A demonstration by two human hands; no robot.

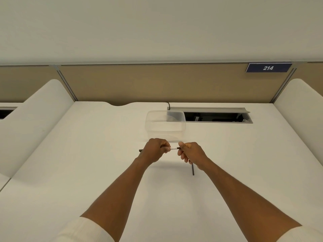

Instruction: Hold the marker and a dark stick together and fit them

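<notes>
Pen (173, 148), thin, with a white barrel and dark ends, sits level at the centre of the frame, held above the white desk (87, 154) between both hands. Left of centre, the left hand (153, 151) curls its fingers round the pen, whose dark tip pokes out past the hand's left side. Right of centre, the right hand (191, 155) pinches the pen's other dark end with thumb and curled fingers. Just below that hand a second dark pen (193, 170) lies on the desk, partly hidden by the wrist. Above the hands stands a clear plastic container (165, 125). Further right, an open cable tray (216, 117) is set into the desk, and a blue "214" sign (268, 67) hangs at upper right.
</notes>
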